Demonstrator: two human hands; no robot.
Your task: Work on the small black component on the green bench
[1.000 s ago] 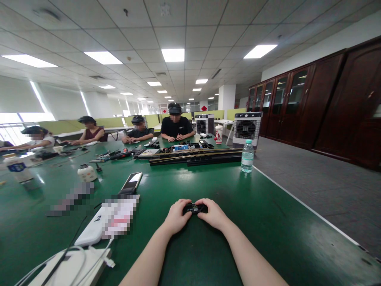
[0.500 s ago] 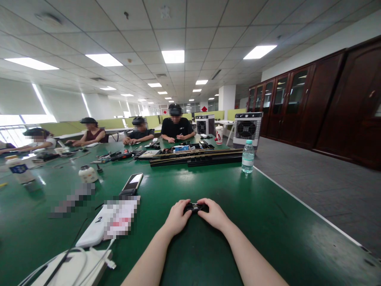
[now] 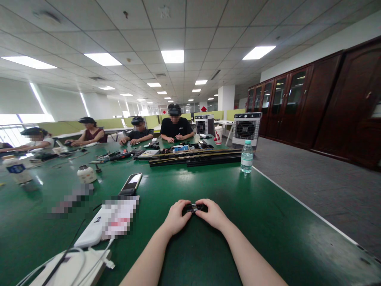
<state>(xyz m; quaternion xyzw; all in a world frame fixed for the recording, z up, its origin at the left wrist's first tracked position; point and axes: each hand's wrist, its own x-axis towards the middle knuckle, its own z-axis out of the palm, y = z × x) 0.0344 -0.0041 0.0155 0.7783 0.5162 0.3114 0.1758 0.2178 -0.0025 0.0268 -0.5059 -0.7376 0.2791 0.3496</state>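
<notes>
A small dark device (image 3: 194, 207) with a lighter, shiny middle lies between my hands on the green table (image 3: 256, 222). My left hand (image 3: 177, 217) is closed round its left end, thumb on the near side and fingers on the far side. At the right end my right hand (image 3: 213, 214) grips it in the same way. The thumbs come close together in front of it. Fingers cover much of both ends, so I cannot make out exactly what kind of device it is.
To the left lie a phone (image 3: 132, 183), a white power bank (image 3: 91, 229) marked 2 and cables. A water bottle (image 3: 247, 157) stands near the right table edge. Black rails (image 3: 214, 160) and loose parts lie farther back. Several people sit beyond, among them one in black (image 3: 176, 127).
Both hands stay on the dark device in nearly the same place. The thumbs have shifted slightly inward, and the device's middle looks a little different. The whole view has drifted slightly.
</notes>
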